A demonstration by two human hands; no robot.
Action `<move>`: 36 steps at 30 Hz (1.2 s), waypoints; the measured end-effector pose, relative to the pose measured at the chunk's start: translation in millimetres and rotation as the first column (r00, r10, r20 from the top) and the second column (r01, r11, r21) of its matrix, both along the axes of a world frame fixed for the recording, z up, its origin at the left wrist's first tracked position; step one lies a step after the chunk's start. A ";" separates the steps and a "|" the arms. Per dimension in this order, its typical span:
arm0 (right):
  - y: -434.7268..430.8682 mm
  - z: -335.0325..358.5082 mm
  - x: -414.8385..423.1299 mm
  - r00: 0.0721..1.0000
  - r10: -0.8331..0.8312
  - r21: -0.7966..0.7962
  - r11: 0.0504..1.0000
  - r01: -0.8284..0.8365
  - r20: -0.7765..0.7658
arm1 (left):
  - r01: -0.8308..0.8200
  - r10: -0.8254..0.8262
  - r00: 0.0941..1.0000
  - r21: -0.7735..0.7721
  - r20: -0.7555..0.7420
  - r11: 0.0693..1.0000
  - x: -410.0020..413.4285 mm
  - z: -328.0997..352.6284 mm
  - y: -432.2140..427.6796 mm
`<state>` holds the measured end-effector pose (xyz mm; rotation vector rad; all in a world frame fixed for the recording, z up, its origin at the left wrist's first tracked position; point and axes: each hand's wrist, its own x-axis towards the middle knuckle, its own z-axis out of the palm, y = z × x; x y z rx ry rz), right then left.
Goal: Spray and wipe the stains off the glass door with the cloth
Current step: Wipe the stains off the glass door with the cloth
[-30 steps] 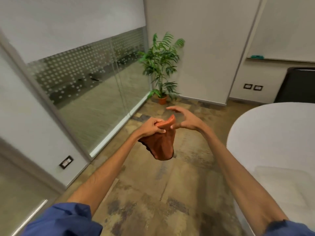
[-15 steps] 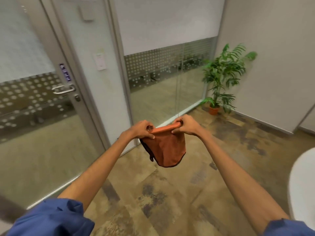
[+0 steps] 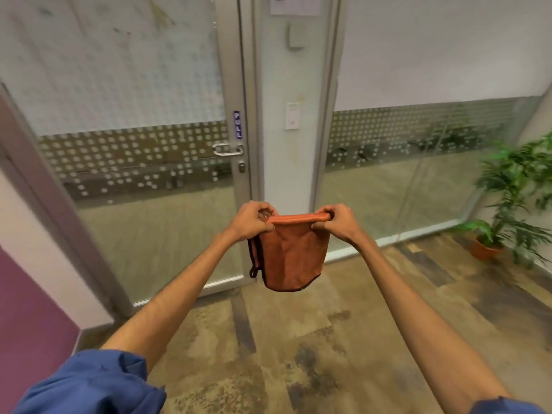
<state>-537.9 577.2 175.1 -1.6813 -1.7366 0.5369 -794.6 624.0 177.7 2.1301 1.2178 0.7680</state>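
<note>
1. The left hand (image 3: 251,221) and the right hand (image 3: 336,221) are both raised in front of the person, arms stretched forward, blue sleeves (image 3: 89,383) at the bottom of the view.
2. Each grip is closed on the cloth (image 3: 291,252): the left pinches its upper left corner, the right its upper right corner, fingers curled over the top edge.
3. The cloth is orange with a dark trim. It hangs folded from the stretched top edge, with a small loop dangling at its left side, in the air above the floor (image 3: 298,339).
4. The glass door (image 3: 134,219) stands ahead and to the left, shut, with a dotted frosted band across its middle. Faint smears show on its upper pane.
5. On the door frame are a metal handle (image 3: 227,150), a lock below it and a blue "PULL" sign (image 3: 237,124) above it.
6. A glass wall (image 3: 403,189) continues to the right of the door. A potted plant (image 3: 513,201) stands on the floor at the far right, blurred.
</note>
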 end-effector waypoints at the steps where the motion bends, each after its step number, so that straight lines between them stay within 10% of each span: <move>1: 16.4 2.6 -10.6 1.000 0.019 0.012 1.000 -0.019 -0.021 | -0.034 0.034 0.999 0.019 0.016 0.999 -11.7 2.7 7.9; 18: 221.1 91.2 -250.0 0.968 0.214 0.425 0.894 -0.139 -0.134 | -0.569 0.515 0.820 0.268 0.247 0.777 -219.4 87.8 129.9; 36: 335.9 160.3 -499.7 0.909 -0.284 0.777 0.477 0.410 -0.305 | -0.464 0.249 0.864 0.498 0.438 0.733 -388.1 205.0 282.4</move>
